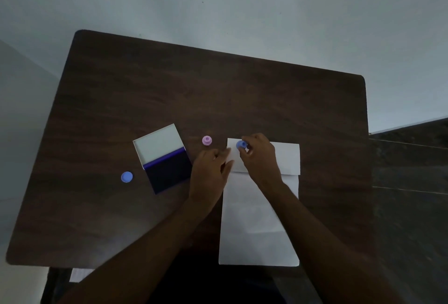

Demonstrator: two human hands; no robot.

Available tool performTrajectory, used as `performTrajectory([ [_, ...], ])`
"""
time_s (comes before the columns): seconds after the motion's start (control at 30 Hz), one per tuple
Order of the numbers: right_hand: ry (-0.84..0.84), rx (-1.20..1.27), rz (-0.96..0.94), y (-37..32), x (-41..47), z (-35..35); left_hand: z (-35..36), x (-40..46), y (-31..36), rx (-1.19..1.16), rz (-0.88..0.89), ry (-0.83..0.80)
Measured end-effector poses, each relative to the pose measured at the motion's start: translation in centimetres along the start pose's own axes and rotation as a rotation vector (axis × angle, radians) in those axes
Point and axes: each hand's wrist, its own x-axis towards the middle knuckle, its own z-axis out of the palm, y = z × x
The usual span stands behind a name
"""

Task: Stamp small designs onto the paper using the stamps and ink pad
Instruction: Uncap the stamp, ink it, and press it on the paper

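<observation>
Stamping far-left corner of paper

Paper (258, 226) lies long axis away from the person, far end folded. Left hand (209, 170) rests flat on its left edge, fingers loosely together, holding nothing. Right hand (260, 158) pinches blue stamp (241, 144) directly over the far-left corner; contact unclear. Pad (167, 170) open, left of both hands; pink stamp (207, 140) beyond on tabletop (218, 90).

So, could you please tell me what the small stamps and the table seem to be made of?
The small blue round stamp in the right hand and the pink round stamp look like moulded plastic: smooth, uniform colour. The dark brown table shows wood grain, possibly laminate; dim light leaves it open.
</observation>
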Motion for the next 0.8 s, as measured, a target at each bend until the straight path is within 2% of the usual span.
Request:
performTrajectory([
  [0.1, -0.044, 0.015, -0.007, -0.2, 0.5, 0.3, 0.1, 0.5, 0.0, -0.003, 0.082, 0.054],
  [0.2, -0.058, 0.023, -0.004, -0.2, 0.9, 0.4, 0.5, 0.5, 0.3, 0.084, -0.04, 0.018],
  [0.27, -0.055, 0.023, -0.01, -0.1, 1.0, 0.4, 1.0, 0.5, 0.1, 0.05, -0.081, 0.016],
  [0.33, -0.047, 0.019, -0.024, 0.0, 1.2, 0.5, 1.2, 0.4, -0.1, 0.027, -0.097, -0.03],
  [0.47, -0.047, -0.027, -0.041, 0.2, 1.6, 0.9, 1.1, 0.6, -0.2, -0.048, -0.053, 0.079],
  [0.6, -0.046, -0.043, -0.031, 0.3, 1.9, 1.4, 1.3, 0.7, -0.1, -0.085, -0.141, 0.042],
  [0.7, -0.035, -0.046, -0.038, 0.3, 1.9, 1.5, 1.4, 0.7, -0.1, -0.09, -0.134, 0.055],
  [0.8, -0.018, -0.044, -0.054, 0.1, 1.9, 1.5, 1.6, 0.8, -0.4, -0.05, -0.138, -0.009],
])
